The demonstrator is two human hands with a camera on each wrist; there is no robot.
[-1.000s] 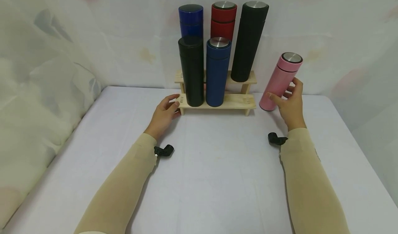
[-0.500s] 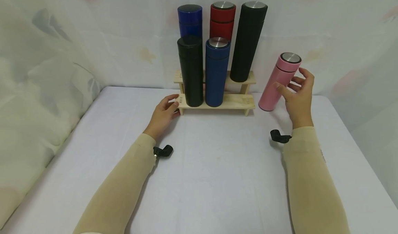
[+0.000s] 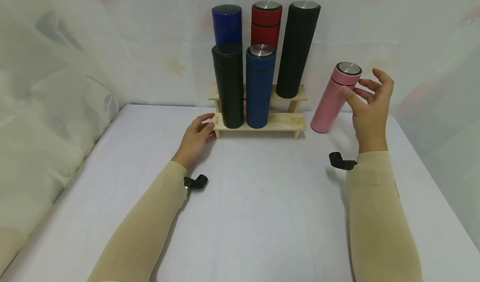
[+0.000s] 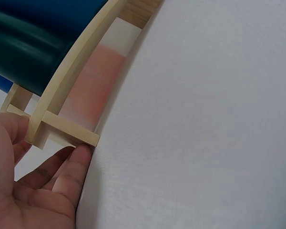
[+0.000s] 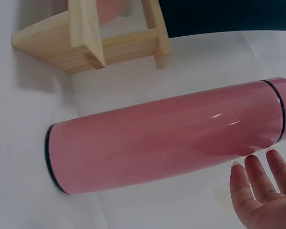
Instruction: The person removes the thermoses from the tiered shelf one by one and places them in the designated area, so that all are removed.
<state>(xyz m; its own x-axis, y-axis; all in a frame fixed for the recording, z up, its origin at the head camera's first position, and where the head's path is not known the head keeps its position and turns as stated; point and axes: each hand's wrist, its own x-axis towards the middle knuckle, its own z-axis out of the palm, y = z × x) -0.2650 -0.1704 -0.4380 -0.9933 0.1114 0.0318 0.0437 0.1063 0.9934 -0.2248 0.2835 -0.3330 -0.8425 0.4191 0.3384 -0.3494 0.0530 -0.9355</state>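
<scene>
My left hand (image 3: 193, 140) grips the left end of a two-step wooden display stand (image 3: 286, 121); in the left wrist view the thumb lies at the shelf end and the fingertips (image 4: 82, 155) at the leg. A pink thermos flask (image 3: 331, 105) with a steel-topped lid stands upright on the table, right of the stand. Beside its upper part is my right hand (image 3: 373, 111), fingers loosely spread, thumb near the lid seam. In the right wrist view, three fingertips (image 5: 271, 155) lie close to the flask's side, not wrapped round it.
The lower step carries a black flask (image 3: 230, 90) and a blue flask (image 3: 260, 92). Behind, on the upper step, are a dark blue flask (image 3: 227, 26), a red flask (image 3: 266, 26) and a tall black flask (image 3: 298, 51). A white cloth (image 3: 262, 215) covers the table.
My right hand has loosened from the pink flask and moved up and to the right, its fingers spreading. The flask stays standing in place. My left hand keeps its place at the stand.
</scene>
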